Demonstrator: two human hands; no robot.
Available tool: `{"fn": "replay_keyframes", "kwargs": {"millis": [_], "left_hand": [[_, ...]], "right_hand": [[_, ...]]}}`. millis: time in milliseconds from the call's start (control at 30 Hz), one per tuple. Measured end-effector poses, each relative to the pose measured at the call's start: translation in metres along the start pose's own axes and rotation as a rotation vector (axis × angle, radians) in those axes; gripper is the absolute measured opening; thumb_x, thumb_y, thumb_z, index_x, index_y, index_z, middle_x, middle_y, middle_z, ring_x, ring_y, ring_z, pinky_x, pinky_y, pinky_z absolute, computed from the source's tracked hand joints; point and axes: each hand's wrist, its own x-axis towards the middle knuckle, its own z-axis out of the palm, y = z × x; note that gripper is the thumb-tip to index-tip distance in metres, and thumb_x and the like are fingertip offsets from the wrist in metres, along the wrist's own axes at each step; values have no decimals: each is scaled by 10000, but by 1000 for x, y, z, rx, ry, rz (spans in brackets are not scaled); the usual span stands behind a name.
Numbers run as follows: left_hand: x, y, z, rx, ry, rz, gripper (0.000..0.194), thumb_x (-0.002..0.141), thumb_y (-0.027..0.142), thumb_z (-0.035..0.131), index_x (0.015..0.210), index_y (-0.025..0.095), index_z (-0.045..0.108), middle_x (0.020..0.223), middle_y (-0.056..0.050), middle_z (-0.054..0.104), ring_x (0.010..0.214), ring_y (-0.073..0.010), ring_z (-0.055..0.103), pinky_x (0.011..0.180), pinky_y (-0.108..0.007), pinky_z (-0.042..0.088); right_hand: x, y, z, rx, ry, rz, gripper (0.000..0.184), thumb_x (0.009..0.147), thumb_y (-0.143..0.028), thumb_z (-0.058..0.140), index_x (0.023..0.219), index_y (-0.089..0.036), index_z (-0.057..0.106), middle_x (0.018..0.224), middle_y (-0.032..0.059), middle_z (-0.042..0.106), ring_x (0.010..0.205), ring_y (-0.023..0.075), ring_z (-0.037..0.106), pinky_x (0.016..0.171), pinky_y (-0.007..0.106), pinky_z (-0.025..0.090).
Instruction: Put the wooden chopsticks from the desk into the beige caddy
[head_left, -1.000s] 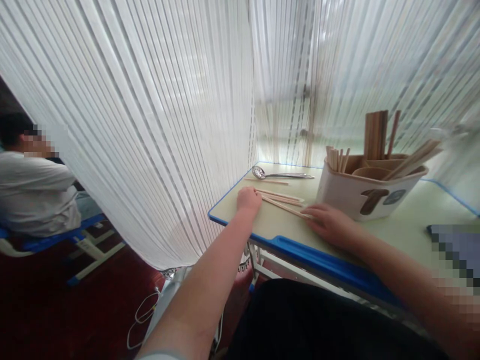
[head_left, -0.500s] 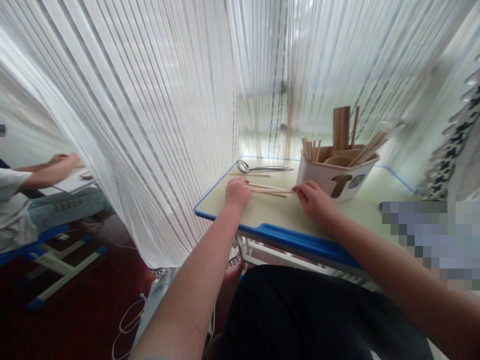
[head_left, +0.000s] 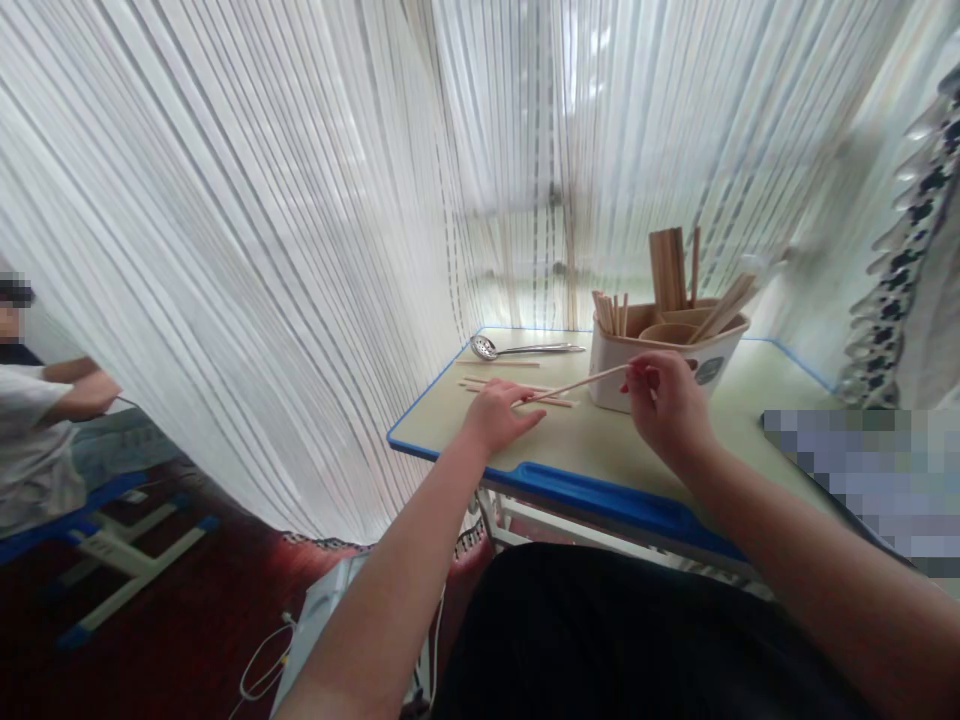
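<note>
A single chopstick slants above the desk, its right end pinched between the fingertips of my right hand. Its lower left end reaches the fingers of my left hand, which rests low on the desk with thumb and fingers apart. Several loose chopsticks lie under and beyond my left hand. Farther back, another chopstick lies near a metal slotted spoon. Behind my right hand stands a white utensil holder with chopsticks and other wooden utensils upright in it.
The pale desk has a blue edge. White string curtains hang at its left and back. A blurred-out object covers the right side. Another person sits at far left. A white cable lies on the floor.
My right hand has risen and moved right, lifting one end of a chopstick off the desk. My left hand has shifted slightly right and its fingers have spread.
</note>
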Motion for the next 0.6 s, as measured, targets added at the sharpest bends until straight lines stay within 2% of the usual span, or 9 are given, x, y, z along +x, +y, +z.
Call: {"fn": "replay_keyframes", "kwargs": {"millis": [233,367,467,533,600], "left_hand": [[3,-4,9,90,-57,39,149,850,279,556,869,186,671,871,-46,683,889,-193,576,848,-329,443],[6,-3,12,105,46,43,180,887,263,496,900,190,660,887,-48,677,869,-185,581,831,-323,451],[6,1,13,92,102,40,182,895,263,482,916,192,649,884,-54,672,857,-181,591,816,-319,464],[6,5,13,68,149,44,179,897,257,479,914,188,644,875,-57,673,849,-177,600,804,-314,475],[9,11,11,42,235,46,177,895,255,482,905,178,640,875,-64,677,852,-175,610,801,-313,484]], "right_hand": [[3,-10,-6,81,41,-63,85,841,-238,530,924,-230,512,864,40,535,715,153,540,656,324,486],[3,-14,-5,211,51,-42,235,838,-228,536,1067,-229,483,925,39,536,730,139,554,667,318,498],[2,-14,-4,286,2,7,353,849,-214,520,1189,-236,427,947,31,554,703,123,570,664,311,505],[3,-14,-4,286,1,-6,375,844,-202,521,1204,-235,419,959,35,561,716,125,574,675,312,507],[6,-13,-7,233,65,-28,326,832,-191,528,1146,-227,448,930,32,553,732,132,562,685,315,497]]}}
